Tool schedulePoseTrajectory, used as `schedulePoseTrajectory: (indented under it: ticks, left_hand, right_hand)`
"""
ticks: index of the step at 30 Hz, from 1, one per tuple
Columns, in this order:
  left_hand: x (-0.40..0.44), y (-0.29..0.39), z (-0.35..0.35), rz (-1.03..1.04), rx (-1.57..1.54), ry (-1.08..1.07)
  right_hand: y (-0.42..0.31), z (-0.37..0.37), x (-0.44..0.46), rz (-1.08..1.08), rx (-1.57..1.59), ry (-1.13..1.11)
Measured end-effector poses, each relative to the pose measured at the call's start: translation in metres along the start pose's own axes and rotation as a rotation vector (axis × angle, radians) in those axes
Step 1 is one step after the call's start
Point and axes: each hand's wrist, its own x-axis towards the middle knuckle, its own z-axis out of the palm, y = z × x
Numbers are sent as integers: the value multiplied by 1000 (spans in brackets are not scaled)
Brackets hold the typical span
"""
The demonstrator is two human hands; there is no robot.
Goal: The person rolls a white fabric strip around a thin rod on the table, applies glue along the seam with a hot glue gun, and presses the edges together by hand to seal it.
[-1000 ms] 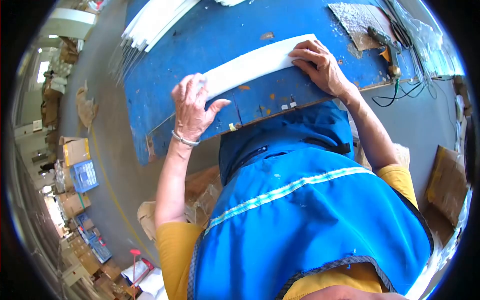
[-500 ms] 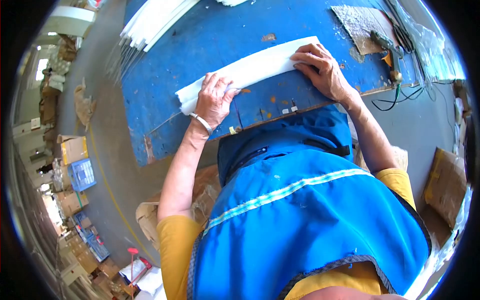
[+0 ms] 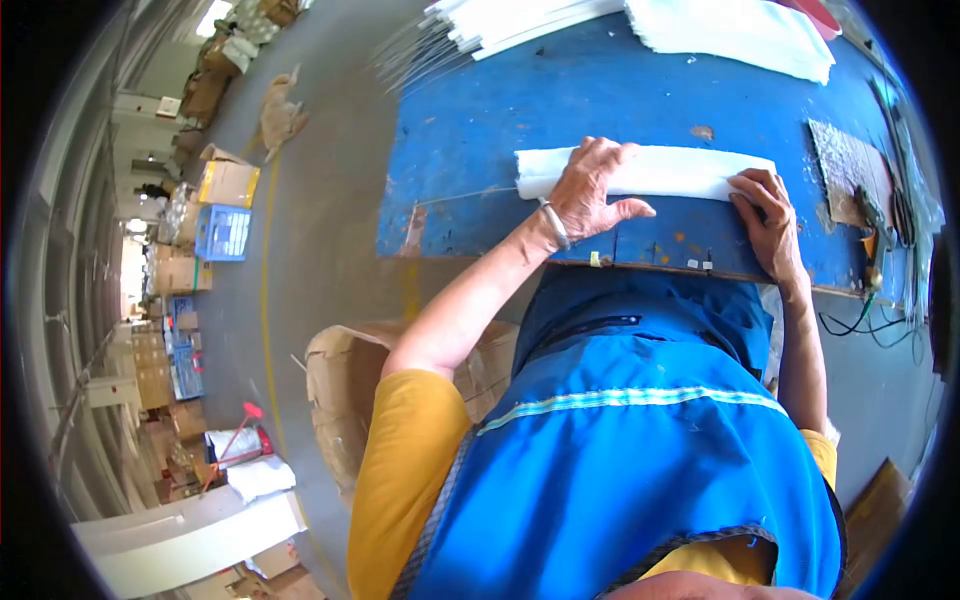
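Note:
A long white soft roll [image 3: 680, 173] lies along the front part of the blue table [image 3: 480, 140]. A thin wire sticks out from its left end. My left hand [image 3: 590, 190] rests on the roll's left part, fingers over it and thumb spread apart toward the table's front edge. At the roll's right end my right hand [image 3: 770, 220] grips it, fingers curled over the top and thumb at the near side.
Behind are a bundle of white strips with wires [image 3: 530, 25] and a white sheet stack [image 3: 740, 35]. On the right lie a glue gun [image 3: 873, 235] with cables and a speckled board [image 3: 850, 175]. An open cardboard box [image 3: 340, 390] stands below the table's left side.
The view has swung, so the table appears farther right. My left hand first moved inward along the roll, and its thumb has now spread. My right hand stays at the right end.

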Motion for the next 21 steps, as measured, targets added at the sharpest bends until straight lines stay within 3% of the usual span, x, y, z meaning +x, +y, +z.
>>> schedulePoseTrajectory:
  ticks: [2,5,7,9,11,14,17,21]
  left_hand:
    - [-11,-18,9,79,40,-58]
    - [-10,-18,9,-4,-41,-58]
    - [-8,-15,5,46,5,-80]
    - [-7,-12,0,21,82,-189]
    - [-2,-3,-1,15,54,-87]
    - [14,23,-10,80,312,-26]
    - [23,20,6,135,280,-91]
    - [18,1,26,32,-17,-158]
  right_hand:
    - [-1,0,2,8,3,-3]
    - [-3,0,2,16,16,-1]
    - [4,1,0,2,-24,-22]
    - [6,2,-2,-11,-51,14]
    - [9,1,-3,-55,-33,35]
    - [9,2,-3,-81,-41,39]
    - [12,2,-1,-96,-51,37]
    - [12,2,-3,-99,-64,22]
